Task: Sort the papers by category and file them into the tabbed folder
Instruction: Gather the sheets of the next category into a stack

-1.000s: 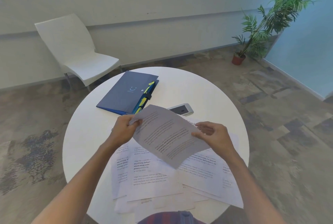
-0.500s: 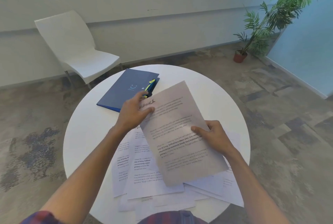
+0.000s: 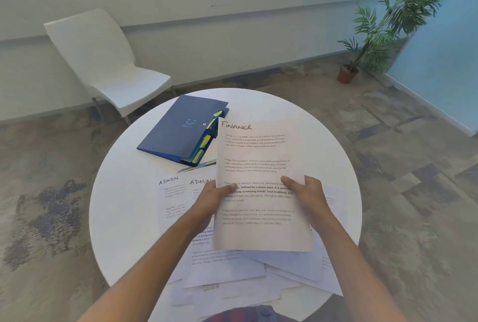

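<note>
I hold a sheet headed FINANCE (image 3: 261, 156) upright above the table, facing me. My left hand (image 3: 212, 200) grips its left edge, thumb on the front. My right hand (image 3: 307, 197) grips the right edge the same way. Under it lies a loose spread of printed papers (image 3: 232, 270); two at the left are headed ADMIN (image 3: 176, 192). The blue tabbed folder (image 3: 181, 127) lies shut at the far left of the table, with yellow tabs (image 3: 207, 138) sticking out of its right side.
The round white table (image 3: 124, 205) carries everything. A phone (image 3: 207, 163) lies beside the folder, mostly hidden behind the held sheet. A white chair (image 3: 103, 63) stands behind the table at the left, a potted plant (image 3: 382, 32) at the far right.
The held sheet has turned from tilted to upright with its heading showing. My left hand slid from the top corner down to the middle of the left edge. The view dipped slightly.
</note>
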Motion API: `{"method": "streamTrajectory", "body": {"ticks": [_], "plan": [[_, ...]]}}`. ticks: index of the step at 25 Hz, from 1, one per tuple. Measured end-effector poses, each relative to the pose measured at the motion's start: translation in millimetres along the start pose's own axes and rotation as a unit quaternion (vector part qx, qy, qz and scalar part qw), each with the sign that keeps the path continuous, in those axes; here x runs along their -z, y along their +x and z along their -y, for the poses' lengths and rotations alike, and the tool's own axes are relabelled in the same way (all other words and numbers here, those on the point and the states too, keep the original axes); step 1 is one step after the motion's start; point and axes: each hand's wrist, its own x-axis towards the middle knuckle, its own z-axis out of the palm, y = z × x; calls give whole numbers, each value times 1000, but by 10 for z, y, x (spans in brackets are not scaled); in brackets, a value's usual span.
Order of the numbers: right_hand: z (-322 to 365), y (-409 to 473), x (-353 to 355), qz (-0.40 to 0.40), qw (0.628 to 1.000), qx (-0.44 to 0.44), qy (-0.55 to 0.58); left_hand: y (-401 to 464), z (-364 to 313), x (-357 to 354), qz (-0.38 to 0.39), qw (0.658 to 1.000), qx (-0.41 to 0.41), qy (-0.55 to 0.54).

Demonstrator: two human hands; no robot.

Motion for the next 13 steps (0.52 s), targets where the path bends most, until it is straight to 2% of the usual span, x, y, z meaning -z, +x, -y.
{"method": "streamTrajectory", "body": {"ticks": [6,13], "plan": [[-97,100,-2,-15,1000,-3,6,57,-43,120,16,998,20,-54],[-218,252,-88,-21,999,-45,9,218,73,132,-18,997,69,-28]]}}
